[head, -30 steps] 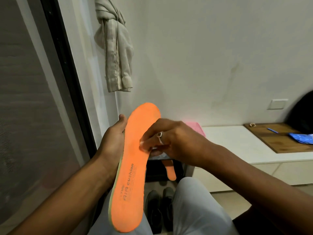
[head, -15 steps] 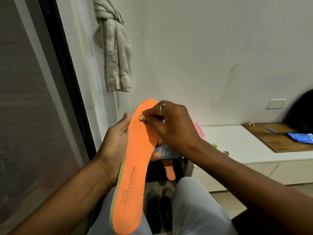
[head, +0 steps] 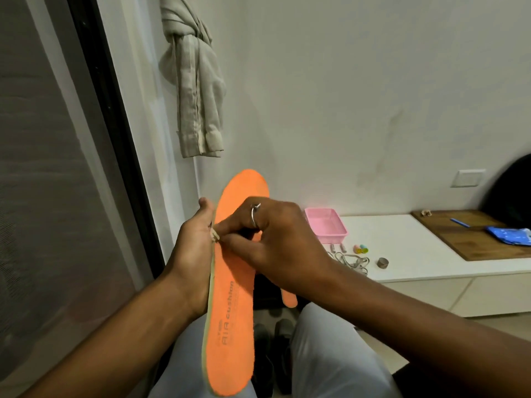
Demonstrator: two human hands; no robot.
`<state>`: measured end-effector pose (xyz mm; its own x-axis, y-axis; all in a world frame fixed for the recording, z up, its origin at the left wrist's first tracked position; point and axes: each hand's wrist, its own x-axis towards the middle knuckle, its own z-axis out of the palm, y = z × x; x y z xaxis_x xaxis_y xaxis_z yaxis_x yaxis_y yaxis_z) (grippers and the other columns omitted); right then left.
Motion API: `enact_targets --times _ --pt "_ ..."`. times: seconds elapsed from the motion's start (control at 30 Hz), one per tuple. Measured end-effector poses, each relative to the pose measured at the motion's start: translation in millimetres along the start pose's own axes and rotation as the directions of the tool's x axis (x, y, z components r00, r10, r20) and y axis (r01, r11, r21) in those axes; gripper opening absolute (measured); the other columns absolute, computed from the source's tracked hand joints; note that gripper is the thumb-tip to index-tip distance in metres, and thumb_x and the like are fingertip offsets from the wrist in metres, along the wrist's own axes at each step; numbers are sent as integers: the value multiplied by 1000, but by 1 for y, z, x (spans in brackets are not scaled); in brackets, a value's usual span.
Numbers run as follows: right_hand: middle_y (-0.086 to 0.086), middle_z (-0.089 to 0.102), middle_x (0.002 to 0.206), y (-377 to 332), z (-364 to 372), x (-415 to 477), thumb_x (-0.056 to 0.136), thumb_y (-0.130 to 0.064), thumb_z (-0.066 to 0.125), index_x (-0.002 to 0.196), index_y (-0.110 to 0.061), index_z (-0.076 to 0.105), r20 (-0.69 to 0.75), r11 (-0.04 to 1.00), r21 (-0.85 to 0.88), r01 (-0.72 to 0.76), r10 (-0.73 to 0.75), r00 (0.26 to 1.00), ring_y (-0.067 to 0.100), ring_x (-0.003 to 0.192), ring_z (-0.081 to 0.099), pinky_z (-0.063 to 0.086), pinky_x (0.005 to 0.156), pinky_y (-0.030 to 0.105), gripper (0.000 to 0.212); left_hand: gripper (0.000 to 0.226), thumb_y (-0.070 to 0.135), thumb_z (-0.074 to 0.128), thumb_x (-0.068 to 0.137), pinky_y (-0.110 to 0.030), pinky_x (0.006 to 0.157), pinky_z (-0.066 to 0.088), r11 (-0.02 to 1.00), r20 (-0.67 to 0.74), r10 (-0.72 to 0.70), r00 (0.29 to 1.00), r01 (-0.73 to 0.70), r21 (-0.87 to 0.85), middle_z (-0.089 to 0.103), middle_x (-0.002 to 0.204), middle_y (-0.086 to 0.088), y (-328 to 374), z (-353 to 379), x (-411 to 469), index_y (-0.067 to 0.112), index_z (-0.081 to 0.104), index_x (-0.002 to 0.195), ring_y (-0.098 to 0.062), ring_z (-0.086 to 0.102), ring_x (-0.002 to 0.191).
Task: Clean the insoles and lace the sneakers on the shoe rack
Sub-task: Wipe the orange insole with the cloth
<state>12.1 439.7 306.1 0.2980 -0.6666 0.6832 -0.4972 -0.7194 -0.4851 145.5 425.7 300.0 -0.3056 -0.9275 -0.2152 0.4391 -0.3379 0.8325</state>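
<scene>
two hands, right lower on insole

matt fuzzy orange insole — perhaps foam, glossy pink plastic tray, wooden board

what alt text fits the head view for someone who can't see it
A left hand holds an orange insole while the right hand pinches a small pale wad against its left edge. A pink tray sits on a white bench behind.

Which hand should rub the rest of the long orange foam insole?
Probably the right. The right hand pinches a small pale piece against the long orange foam insole, while the left hand grips the insole's edge, steadying it.
</scene>
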Motion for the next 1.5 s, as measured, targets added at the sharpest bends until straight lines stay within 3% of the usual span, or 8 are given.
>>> enact_targets --times 0.17,0.43,0.6,0.77,0.97,1.13,1.37,1.5 --pt "3 74 89 10 0 16 83 -4 76 96 -9 81 -128 996 -92 -14 2 992 11 79 67 54 74 26 15 68 64 26 100 -36 49 57 1000 24 19 1000 -20 17 75 79 -12 1 3 -4 14 71 107 -26 74 63" --pt "2 73 91 -8 5 -24 83 0 76 97 -8 80 99 996 76 43 -51 994 8 81 68 51 78 15 17 95 84 25 88 -52 107 45 999 -87 31 996 -28 36 67 126 -23 8 -10 10 7 66 128 -40 64 119" --pt "2 72 89 4 5 -6 83 -1 76 98 -9 80 51 996 -35 82 -80 995 9 77 66 52 72 21 17 91 84 23 89 -40 74 60 996 -5 33 999 -32 81 75 93 -16 4 -9 12 10 76 100 -30 75 84" --pt "6 73 84 26 1 31 79 -5 77 92 -9 81 -153 979 -203 23 -55 987 17 75 67 52 72 32 14 77 77 24 93 -37 60 56 998 146 39 989 -47 48 71 95 -14 -1 0 4 22 75 110 -27 69 71" --pt "4 72 88 45 -7 44 85 -10 76 97 -11 81 -203 956 -290 -47 -14 979 14 77 66 53 72 24 13 64 68 37 97 -35 58 48 997 210 -7 978 -11 82 59 96 -20 1 -1 3 18 74 113 -28 58 63" --pt "1 74 88 29 -2 22 83 -6 77 94 -11 81 -39 986 -152 63 -70 997 10 76 66 51 71 22 13 66 64 31 99 -34 60 48 998 214 36 976 -45 38 72 91 -10 2 -1 2 22 81 96 -25 65 69" --pt "2 74 87 39 -17 46 85 -9 76 94 -11 81 -232 978 -195 -70 24 973 9 78 67 51 72 16 11 62 67 35 98 -38 62 49 997 304 -41 952 19 76 63 110 -21 -1 -4 2 22 67 127 -34 61 86" --pt "1 73 85 26 -2 26 83 -5 76 92 -12 81 -151 992 -121 -26 7 988 7 76 66 50 71 17 12 68 68 25 98 -38 62 47 997 282 -5 959 -16 70 69 90 -14 0 -2 1 26 79 98 -31 61 72"
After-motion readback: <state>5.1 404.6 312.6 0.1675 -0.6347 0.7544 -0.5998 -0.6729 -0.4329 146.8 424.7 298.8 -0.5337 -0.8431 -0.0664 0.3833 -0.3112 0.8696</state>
